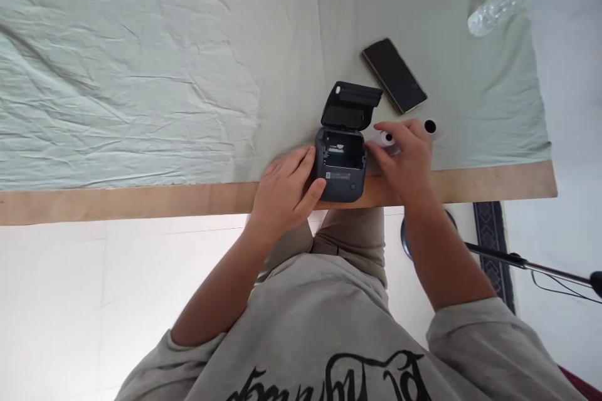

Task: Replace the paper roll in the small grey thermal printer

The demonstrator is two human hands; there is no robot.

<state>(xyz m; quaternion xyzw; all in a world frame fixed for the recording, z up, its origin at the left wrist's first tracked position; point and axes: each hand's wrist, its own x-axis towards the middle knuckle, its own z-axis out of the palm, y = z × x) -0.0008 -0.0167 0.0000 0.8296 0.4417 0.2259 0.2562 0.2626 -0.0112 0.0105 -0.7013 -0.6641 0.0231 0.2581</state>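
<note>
A small dark receipt printer (343,185) lies at the table's front edge with its black lid (352,106) swung up. Inside its bay some white markings show. My left hand (286,188) holds the printer's left side, fingers along the edge and thumb on the front corner. Close to the printer's right side, my right hand (407,153) pinches a white paper roll (384,138) between thumb and fingers, its dark core facing up. Just beyond that hand stands a second white paper roll (438,130), partly hidden by it.
A dark phone (394,75) lies behind the rolls. Clear plastic bottles (498,12) lie at the far right corner. Pale green cloth (164,75) covers the table up to its wooden front edge (117,200). A black stand pole (498,255) is at the lower right.
</note>
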